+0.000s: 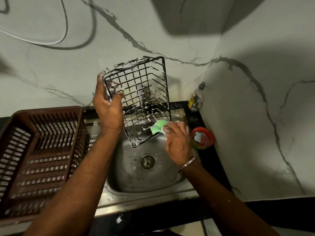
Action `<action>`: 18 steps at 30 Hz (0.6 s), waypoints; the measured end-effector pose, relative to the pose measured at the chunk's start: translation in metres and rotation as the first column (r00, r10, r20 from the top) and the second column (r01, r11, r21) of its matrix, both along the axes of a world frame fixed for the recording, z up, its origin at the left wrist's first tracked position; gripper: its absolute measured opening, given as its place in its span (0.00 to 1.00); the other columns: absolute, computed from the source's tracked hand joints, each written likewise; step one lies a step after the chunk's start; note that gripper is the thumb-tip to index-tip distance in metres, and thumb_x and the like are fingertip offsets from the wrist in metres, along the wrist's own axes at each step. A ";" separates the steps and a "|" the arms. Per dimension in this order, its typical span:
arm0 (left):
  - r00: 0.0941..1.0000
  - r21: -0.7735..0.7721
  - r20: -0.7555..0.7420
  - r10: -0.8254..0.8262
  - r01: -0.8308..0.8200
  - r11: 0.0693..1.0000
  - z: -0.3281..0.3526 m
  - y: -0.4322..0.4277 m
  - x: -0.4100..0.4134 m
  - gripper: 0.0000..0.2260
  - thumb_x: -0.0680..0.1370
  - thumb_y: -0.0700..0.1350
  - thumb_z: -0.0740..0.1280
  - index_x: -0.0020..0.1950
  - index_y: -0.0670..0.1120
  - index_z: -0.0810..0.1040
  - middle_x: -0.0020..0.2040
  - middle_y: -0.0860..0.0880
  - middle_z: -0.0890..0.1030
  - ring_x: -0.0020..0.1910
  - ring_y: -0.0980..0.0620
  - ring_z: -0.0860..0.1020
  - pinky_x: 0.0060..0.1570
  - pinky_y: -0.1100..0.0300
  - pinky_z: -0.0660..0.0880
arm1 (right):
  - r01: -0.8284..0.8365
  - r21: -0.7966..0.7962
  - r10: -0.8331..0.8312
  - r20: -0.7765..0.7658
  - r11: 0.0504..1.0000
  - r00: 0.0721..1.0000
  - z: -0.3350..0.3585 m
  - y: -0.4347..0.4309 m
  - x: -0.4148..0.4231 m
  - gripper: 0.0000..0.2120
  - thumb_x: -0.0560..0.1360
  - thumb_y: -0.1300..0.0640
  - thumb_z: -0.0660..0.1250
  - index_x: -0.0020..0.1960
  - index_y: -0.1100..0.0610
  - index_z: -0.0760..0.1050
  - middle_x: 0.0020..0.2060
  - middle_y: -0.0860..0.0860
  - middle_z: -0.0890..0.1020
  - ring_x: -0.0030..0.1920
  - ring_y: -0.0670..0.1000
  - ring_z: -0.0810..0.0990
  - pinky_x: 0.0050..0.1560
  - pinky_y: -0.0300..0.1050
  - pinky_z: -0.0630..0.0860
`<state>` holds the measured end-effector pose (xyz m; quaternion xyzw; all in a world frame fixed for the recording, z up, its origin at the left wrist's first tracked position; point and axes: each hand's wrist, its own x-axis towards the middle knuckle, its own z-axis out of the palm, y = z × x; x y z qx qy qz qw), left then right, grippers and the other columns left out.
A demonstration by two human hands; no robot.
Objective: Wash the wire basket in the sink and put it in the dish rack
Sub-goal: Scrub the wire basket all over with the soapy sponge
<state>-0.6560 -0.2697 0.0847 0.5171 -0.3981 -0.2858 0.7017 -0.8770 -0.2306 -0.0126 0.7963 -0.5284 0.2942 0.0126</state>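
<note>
Wire basket (146,99) over sink (129,167); L hand (109,109) grips rim, R hand (177,143) pinches sponge (157,126)

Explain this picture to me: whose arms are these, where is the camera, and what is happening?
There is no machine here: a person wears one camera on the head, looking down at their own two hands. The left hand grips the edge of a soapy black wire basket, held tilted above the steel sink. The right hand holds a green sponge against the basket's lower corner. A brown dish rack stands left of the sink; a bottle and a red tub stand to its right.
</note>
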 end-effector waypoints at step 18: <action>0.963 -0.050 0.267 -0.046 0.061 0.997 0.025 0.028 -0.029 0.34 0.75 0.40 0.68 0.82 0.43 0.67 0.75 0.52 0.75 0.74 0.56 0.74 0.72 0.41 0.75 | 0.059 0.294 -0.006 -0.177 0.954 0.984 0.057 -0.021 0.055 0.12 0.71 0.66 0.73 0.54 0.59 0.83 0.53 0.56 0.82 0.54 0.56 0.80 0.50 0.47 0.79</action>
